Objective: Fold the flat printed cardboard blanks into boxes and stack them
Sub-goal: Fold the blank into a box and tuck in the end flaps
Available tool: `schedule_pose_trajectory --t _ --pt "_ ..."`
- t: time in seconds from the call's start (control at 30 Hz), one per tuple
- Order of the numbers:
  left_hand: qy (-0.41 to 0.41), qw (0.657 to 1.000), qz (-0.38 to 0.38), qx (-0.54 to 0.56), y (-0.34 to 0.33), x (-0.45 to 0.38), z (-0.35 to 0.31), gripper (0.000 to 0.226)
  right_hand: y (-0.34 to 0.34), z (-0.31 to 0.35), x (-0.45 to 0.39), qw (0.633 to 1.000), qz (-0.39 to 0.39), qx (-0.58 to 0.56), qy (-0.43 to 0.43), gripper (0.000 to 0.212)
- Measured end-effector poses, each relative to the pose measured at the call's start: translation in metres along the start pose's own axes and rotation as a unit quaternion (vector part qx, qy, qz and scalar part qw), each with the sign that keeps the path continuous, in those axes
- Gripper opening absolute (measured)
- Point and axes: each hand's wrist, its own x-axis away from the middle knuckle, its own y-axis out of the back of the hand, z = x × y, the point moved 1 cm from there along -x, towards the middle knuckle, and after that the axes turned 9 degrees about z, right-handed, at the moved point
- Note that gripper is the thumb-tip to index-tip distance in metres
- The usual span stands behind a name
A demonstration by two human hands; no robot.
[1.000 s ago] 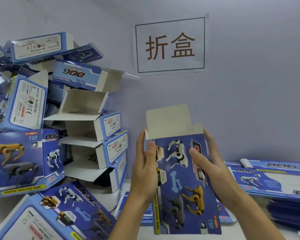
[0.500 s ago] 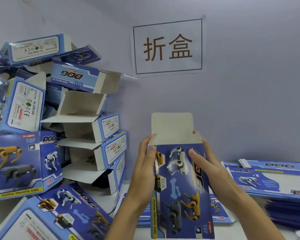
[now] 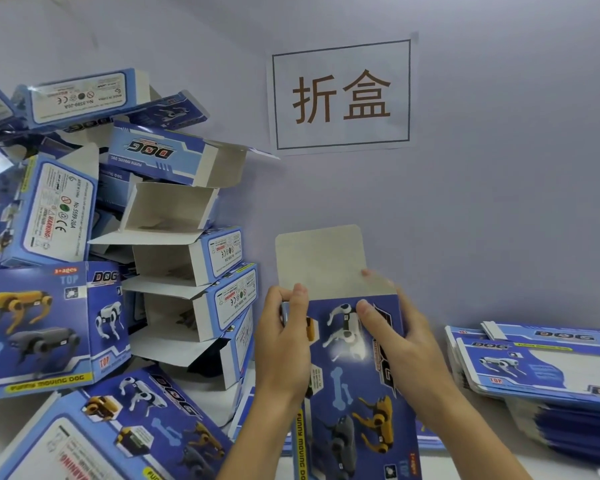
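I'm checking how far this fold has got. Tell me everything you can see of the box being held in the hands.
The box is printed cardboard, blue, with white, yellow and grey robot dogs, a pale bone and yellow "FUNNY MOVING DOG" lettering along its left edge. It is held upright in front of the wall, its lower end out of frame. Its top flap stands open, showing the plain greyish inside. The left hand grips its upper left edge; the right hand holds the upper right, thumb across the front panel.

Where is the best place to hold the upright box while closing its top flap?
Probably the box by its two long side edges just under the flap, from left and right, as the left hand and right hand do: this leaves the raised flap free.
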Motion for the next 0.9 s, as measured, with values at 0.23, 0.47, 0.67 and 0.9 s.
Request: schedule_pose_trajectory --t 0.23,0.47,0.67,0.9 --pt "0.021 0.999 0.036 0.01 0.002 0.002 -0.005 0.05 0.0 -0.005 0.002 0.999 0.003 0.0 -0.04 0.029" --pt "0.01 0.999 0.023 -0.032 0.001 0.001 0.002 0.045 0.004 -0.006 -0.001 0.991 -0.017 -0.064 -0.118 0.055" --pt "0.058 0.996 0.059 -0.021 -0.004 0.002 0.002 0.051 0.008 -0.006 -0.003 0.985 -0.1 -0.03 -0.139 0.028" --pt "0.181 0.982 0.051 -0.02 0.0 0.0 0.015 0.021 0.01 -0.02 0.0 0.982 -0.077 -0.04 -0.169 0.026"
